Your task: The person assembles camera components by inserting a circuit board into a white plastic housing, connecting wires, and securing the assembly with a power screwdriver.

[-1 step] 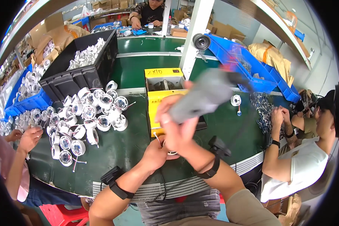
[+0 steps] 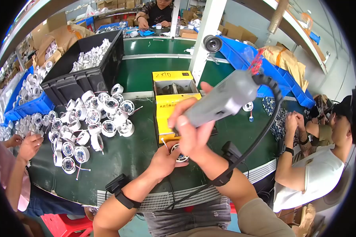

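My right hand (image 2: 192, 136) is wrapped round a grey electric screwdriver (image 2: 221, 100), tilted with its thick black-corded end up to the right. Below it, my left hand (image 2: 163, 161) grips a round white housing (image 2: 181, 157) near the bench's front edge. The right wrist partly covers this housing; a thin white lead (image 2: 164, 143) sticks up beside the left fingers. The screwdriver's tip is hidden behind my right hand, so contact with the housing cannot be told. Just beyond both hands stands a yellow open-topped box (image 2: 168, 114).
Many white round housings (image 2: 93, 116) with circuit boards lie piled at left, before a black crate (image 2: 79, 81) of white parts. One housing (image 2: 248, 106) lies right, near a heap of small parts (image 2: 279, 118). Blue bins (image 2: 241, 59) stand behind. Co-workers sit left, right and across.
The screwdriver and my right hand have shifted slightly right, and the black cord now swings out to the right. More of the housing in my left hand shows.
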Demonstrator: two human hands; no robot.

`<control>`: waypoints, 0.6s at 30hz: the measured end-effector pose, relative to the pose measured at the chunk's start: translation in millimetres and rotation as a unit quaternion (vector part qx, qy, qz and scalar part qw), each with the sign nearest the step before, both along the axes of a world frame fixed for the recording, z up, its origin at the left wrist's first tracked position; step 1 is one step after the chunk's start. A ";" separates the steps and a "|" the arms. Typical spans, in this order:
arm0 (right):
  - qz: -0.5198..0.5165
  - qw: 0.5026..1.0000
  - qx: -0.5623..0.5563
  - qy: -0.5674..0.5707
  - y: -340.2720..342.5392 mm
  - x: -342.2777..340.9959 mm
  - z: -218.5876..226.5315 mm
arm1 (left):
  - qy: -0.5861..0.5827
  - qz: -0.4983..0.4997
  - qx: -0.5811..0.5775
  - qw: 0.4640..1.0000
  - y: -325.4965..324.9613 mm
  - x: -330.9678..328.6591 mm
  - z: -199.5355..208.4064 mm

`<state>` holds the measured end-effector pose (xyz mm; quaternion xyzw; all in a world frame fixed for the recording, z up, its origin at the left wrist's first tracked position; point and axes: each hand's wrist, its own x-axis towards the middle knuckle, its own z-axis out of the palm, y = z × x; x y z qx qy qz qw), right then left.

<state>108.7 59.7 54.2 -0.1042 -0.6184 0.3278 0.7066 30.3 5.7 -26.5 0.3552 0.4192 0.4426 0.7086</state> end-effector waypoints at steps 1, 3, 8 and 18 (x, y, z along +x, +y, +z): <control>-0.014 1.000 -0.018 -0.011 4.8 6.9 -1.3 | -0.001 0.004 -0.010 1.000 1.9 0.3 -4.3; -0.045 0.997 -0.067 -0.018 8.0 9.6 0.1 | 0.001 0.008 -0.020 1.000 3.5 -0.7 -4.6; -0.064 0.993 -0.097 -0.034 21.4 12.1 -12.0 | -0.007 0.022 -0.034 0.999 4.7 0.6 -10.0; -0.064 0.993 -0.085 -0.047 23.5 13.7 -17.0 | -0.003 0.018 -0.039 0.999 1.9 0.5 -9.3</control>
